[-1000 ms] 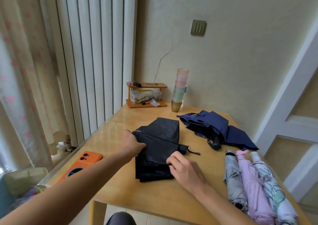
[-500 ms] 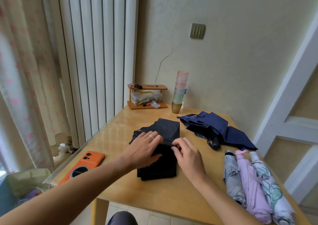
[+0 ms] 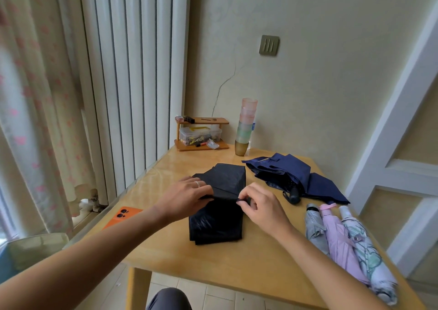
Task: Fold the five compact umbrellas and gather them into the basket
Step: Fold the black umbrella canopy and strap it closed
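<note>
Honey-coloured wood made up the table, which filled the lower middle of the view under both forearms. On its centre lay the black umbrella, its canopy flattened into a creased, roughly rectangular bundle running away from the person. Behind it to the right the navy umbrella sprawled loosely, fabric spread, its dark handle and wrist loop pointing toward the near side. Along the right edge three rolled umbrellas lay side by side, touching: a grey umbrella, a pink umbrella and a white patterned umbrella. No basket could be made out with certainty.

The left hand rested palm-down on the left side of the black bundle, fingers bent and pressing the fabric along a fold, a ring on one finger. The right hand sat at the bundle's right edge, thumb and forefinger pinched together on a small dark piece of the umbrella, possibly its strap; the other fingers were curled.

At the far edge stood a stack of pastel cups and, left of it, a small wooden shelf holding a clear box. An orange phone lay near the left edge, partly hidden by the left forearm.
</note>
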The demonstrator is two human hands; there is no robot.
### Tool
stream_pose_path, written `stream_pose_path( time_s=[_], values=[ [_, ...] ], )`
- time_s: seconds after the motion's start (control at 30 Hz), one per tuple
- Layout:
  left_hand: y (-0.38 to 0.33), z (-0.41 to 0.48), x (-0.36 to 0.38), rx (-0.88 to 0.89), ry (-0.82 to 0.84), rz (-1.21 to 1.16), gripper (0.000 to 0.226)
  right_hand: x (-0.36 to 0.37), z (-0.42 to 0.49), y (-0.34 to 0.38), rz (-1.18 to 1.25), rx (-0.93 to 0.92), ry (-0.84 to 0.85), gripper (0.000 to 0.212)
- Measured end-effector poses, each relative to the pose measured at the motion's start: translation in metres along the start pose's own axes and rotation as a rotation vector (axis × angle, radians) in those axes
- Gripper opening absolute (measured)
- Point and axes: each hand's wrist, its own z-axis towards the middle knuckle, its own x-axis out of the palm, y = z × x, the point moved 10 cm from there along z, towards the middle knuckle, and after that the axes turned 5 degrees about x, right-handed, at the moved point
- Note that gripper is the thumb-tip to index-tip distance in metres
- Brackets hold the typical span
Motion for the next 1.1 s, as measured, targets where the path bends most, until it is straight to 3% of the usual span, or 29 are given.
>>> stream_pose_path(
  time_s=[0.13, 0.27, 0.4, 0.5, 0.6, 0.77, 0.93, 1.0, 1.1],
  values=[
    [-0.007, -0.006, 0.012, 0.038, 0.143, -0.139, 0.019, 0.026, -0.010, -0.006, 0.041, 0.063, 0.261, 0.021],
    [-0.013, -0.015, 0.038, -0.029, 0.381, -0.298, 0.039, 0.051, -0.023, -0.004, -0.036, 0.054, 0.434, 0.018],
    [-0.008, -0.009, 0.046, -0.187, 0.312, -0.239, 0.053, 0.068, -0.031, -0.003, -0.068, 0.035, 0.534, 0.011],
    [-0.004, -0.024, 0.085, -0.337, 0.510, -0.185, 0.074, 0.076, -0.036, -0.006, -0.062, 0.051, 0.620, 0.005],
    [-0.009, -0.045, 0.114, -0.354, 0.680, -0.154, 0.092, 0.077, -0.036, -0.009, -0.055, 0.072, 0.678, 0.004],
    [0.006, -0.034, 0.112, -0.514, 0.530, -0.352, 0.066, 0.080, -0.030, -0.010, -0.055, 0.101, 0.731, 0.015],
    [-0.004, -0.039, 0.133, -0.342, 0.626, -0.014, 0.124, 0.091, -0.017, -0.017, -0.040, 0.245, 0.881, 0.020],
    [-0.006, -0.046, 0.141, -0.367, 0.568, -0.060, 0.127, 0.091, -0.005, -0.023, -0.026, 0.299, 0.863, 0.024],
    [-0.003, -0.053, 0.148, -0.409, 0.549, -0.119, 0.122, 0.079, 0.029, -0.049, 0.077, 0.416, 0.531, 0.018]
  ],
)
